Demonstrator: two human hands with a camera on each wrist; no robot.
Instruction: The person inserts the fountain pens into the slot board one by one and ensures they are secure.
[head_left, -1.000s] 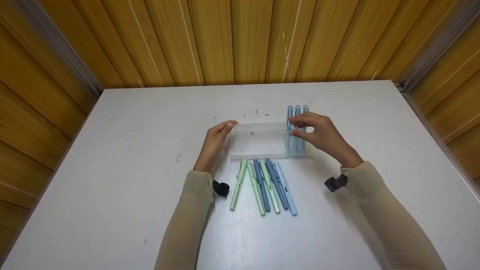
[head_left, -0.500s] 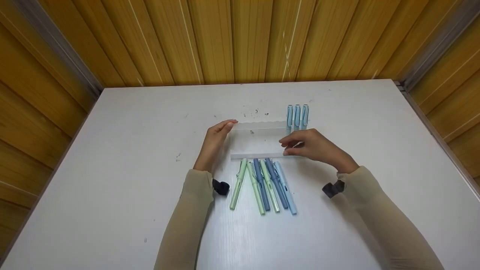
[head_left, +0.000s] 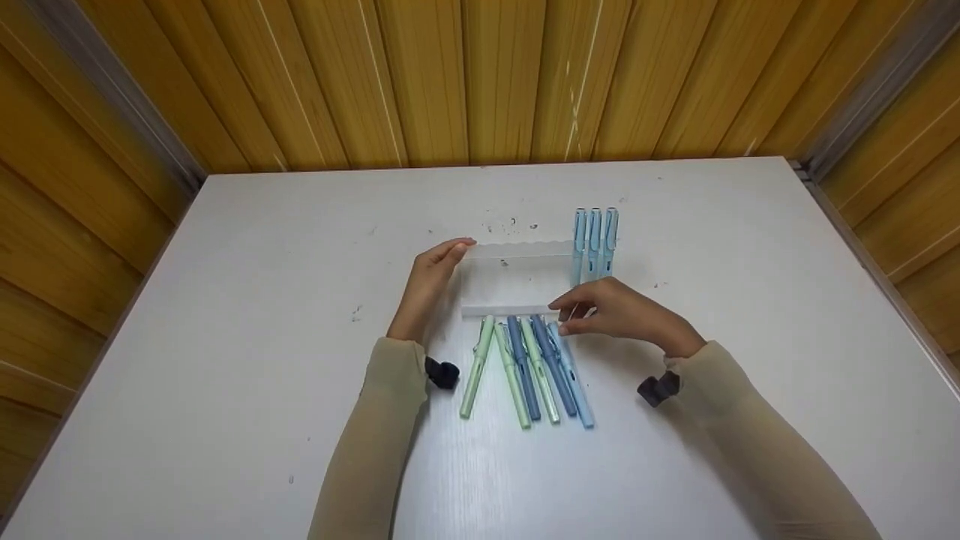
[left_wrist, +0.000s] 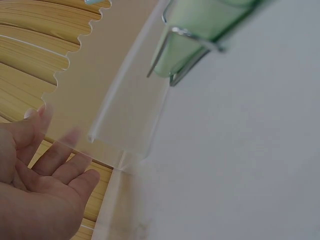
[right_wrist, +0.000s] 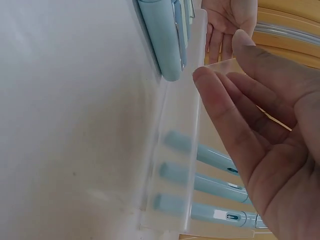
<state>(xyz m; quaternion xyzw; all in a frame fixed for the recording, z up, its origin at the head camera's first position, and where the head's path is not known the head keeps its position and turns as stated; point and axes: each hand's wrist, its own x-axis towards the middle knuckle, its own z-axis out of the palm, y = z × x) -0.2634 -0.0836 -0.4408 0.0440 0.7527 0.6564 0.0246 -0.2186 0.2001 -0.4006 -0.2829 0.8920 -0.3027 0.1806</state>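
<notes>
A clear plastic pen stand [head_left: 510, 283] with a scalloped back edge stands mid-table. My left hand [head_left: 435, 279] pinches its left edge, fingers behind the clear sheet in the left wrist view. Three light blue pens [head_left: 595, 231] lean side by side in its right end. My right hand [head_left: 619, 313] is by the stand's front lip, thumb and fingers apart with nothing between them. Its fingertips are right at the cap end of a loose light blue pen [head_left: 579, 390]. That pen's rounded end [right_wrist: 169, 65] shows close to my fingers in the right wrist view.
Left of that pen lie several more loose pens: dark blue pens [head_left: 525, 375] and light green pens [head_left: 474, 379], fanned out in front of the stand. The white table [head_left: 247, 375] meets a yellow panelled wall [head_left: 502, 82] at the back.
My right hand has left the light blue pens in the stand and come down toward the loose pens, over the front lip. My left hand has stayed at the stand's edge.
</notes>
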